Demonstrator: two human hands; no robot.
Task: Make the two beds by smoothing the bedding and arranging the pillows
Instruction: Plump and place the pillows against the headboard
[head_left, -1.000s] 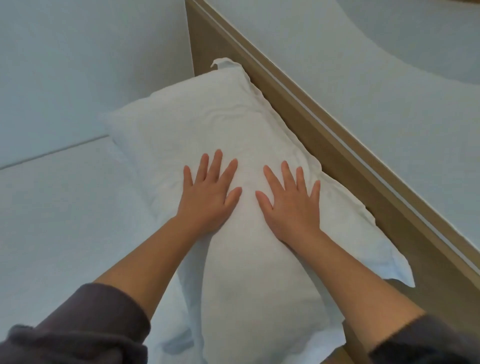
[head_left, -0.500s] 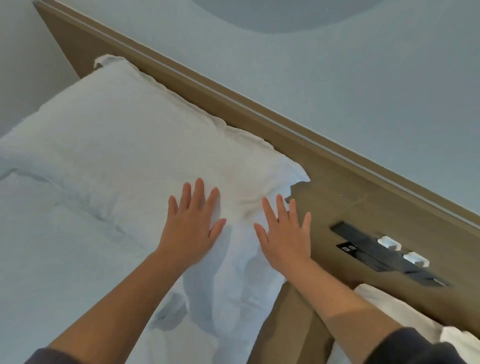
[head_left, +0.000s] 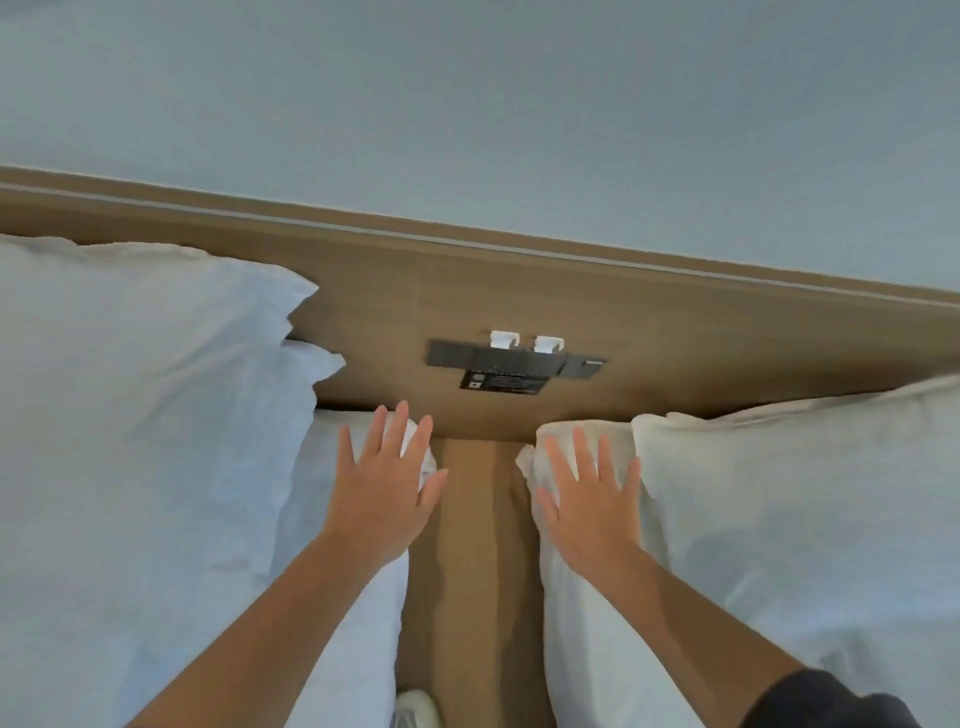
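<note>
Two beds, left bed (head_left: 353, 649) at lower left and right bed (head_left: 597, 649) at lower right, flank a wooden gap (head_left: 467, 571). Risk: sideways pressure could drag bedding into it. Left pillow (head_left: 145, 389) and right pillow (head_left: 805, 509), white and lightly creased, abut the headboard (head_left: 675, 322). Left hand (head_left: 382, 493) and right hand (head_left: 592, 499) rest flat, fingers spread, gripping nothing.

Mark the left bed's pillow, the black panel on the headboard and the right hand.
left bed's pillow (head_left: 145, 415), head view, middle of its white top face.
black panel (head_left: 496, 359), head view, centre of its dark strip.
right hand (head_left: 592, 514), head view, back of the hand.
</note>
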